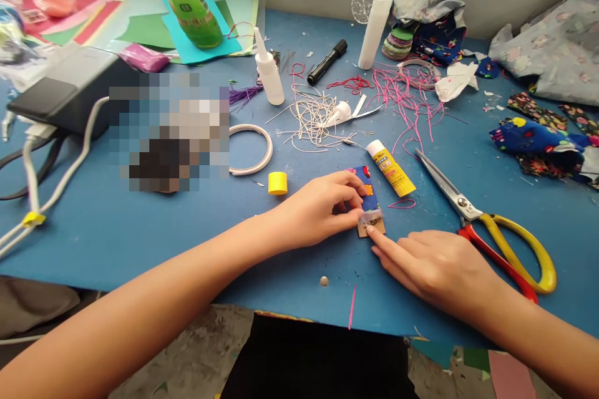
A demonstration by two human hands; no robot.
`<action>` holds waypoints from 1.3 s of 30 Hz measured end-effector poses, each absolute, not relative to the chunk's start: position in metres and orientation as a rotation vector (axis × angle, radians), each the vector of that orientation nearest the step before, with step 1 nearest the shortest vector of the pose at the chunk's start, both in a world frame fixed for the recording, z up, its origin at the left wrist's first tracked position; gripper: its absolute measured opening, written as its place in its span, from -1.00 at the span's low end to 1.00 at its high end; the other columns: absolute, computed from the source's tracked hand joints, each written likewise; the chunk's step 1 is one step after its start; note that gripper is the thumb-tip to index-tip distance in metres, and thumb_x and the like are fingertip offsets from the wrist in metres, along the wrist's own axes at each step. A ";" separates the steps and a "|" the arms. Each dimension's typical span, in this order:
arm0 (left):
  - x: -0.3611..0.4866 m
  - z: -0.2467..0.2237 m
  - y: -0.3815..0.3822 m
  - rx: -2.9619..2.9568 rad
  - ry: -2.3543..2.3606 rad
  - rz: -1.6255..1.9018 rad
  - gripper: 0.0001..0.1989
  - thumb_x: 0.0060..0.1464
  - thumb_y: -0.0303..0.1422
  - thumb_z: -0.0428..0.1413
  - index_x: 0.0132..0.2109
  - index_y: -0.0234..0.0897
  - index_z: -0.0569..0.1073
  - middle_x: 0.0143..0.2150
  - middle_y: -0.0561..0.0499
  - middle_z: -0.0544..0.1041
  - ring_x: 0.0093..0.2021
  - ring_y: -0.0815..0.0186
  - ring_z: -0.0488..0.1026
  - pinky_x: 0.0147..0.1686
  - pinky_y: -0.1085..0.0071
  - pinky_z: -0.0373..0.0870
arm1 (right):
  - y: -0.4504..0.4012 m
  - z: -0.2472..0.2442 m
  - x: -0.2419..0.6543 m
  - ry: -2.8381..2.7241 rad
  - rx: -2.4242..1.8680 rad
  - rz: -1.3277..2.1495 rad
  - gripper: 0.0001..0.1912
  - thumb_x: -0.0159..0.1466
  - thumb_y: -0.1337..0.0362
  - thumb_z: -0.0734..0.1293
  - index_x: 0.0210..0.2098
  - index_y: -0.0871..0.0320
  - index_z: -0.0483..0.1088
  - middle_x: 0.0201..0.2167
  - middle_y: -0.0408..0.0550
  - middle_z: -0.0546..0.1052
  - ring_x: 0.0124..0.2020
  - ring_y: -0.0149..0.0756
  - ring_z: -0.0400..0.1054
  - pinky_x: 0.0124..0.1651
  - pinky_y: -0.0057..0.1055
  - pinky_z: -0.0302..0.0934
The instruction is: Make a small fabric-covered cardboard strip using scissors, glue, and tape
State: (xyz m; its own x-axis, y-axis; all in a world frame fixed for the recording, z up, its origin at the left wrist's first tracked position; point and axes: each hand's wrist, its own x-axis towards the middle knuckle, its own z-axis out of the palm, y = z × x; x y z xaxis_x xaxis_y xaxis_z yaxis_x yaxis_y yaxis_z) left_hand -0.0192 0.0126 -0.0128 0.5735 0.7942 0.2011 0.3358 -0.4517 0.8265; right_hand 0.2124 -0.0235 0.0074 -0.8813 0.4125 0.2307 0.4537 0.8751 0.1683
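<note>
A small piece of cardboard (pixel 373 229) lies flat on the table, its upper part covered with blue patterned fabric (pixel 369 201). The fabric's pale underside shows as a folded strip across the cardboard. My left hand (pixel 322 209) grips the piece at its left side, thumb by the fold and fingers bent over the fabric. With an outstretched index finger, my right hand (pixel 433 265) touches the bare cardboard just below the fold; its other fingers are partly bent and hold nothing. An uncapped glue stick (pixel 394 169) lies just beyond the piece, and its yellow cap (pixel 277 183) stands left of my left hand.
Large scissors (pixel 486 221) lie beside my right forearm, blades slightly apart. Farther back are tangled white cord (pixel 311 118), pink cord (pixel 407 96), a black marker (pixel 327 62), a white squeeze bottle (pixel 270 78) and a tape roll (pixel 268 149). A green bottle (pixel 187 6) stands on coloured paper.
</note>
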 end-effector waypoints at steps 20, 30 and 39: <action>-0.019 -0.007 0.012 1.962 0.971 0.674 -0.84 0.20 -0.45 0.08 -0.37 -0.32 0.47 0.01 -0.18 0.44 0.02 0.20 0.50 -0.10 0.31 0.46 | -0.033 0.008 0.209 -2.905 -0.851 -0.219 -0.56 0.47 0.21 0.07 0.09 0.27 0.46 -0.68 -0.21 0.39 -0.67 -0.38 0.31 -0.53 -0.29 -0.04; -0.017 -0.006 0.011 1.923 1.027 0.666 -0.84 0.20 -0.43 0.08 -0.37 -0.30 0.46 0.04 -0.18 0.44 0.10 0.18 0.44 -0.13 0.35 0.47 | -0.038 0.011 0.208 -2.918 -0.719 -0.232 -0.66 0.42 0.30 0.17 0.02 0.29 0.50 -0.69 -0.22 0.32 -0.67 -0.33 0.25 -0.55 -0.27 -0.03; -0.018 -0.006 0.011 1.900 1.044 0.650 -0.85 0.19 -0.40 0.08 -0.34 -0.31 0.49 0.08 -0.16 0.42 0.03 0.21 0.48 -0.18 0.39 0.48 | -0.010 0.010 0.212 -2.495 -1.150 0.226 -0.71 0.38 0.21 0.24 -0.04 0.23 0.49 -0.64 -0.21 0.48 -0.68 -0.45 0.28 -0.53 -0.45 0.13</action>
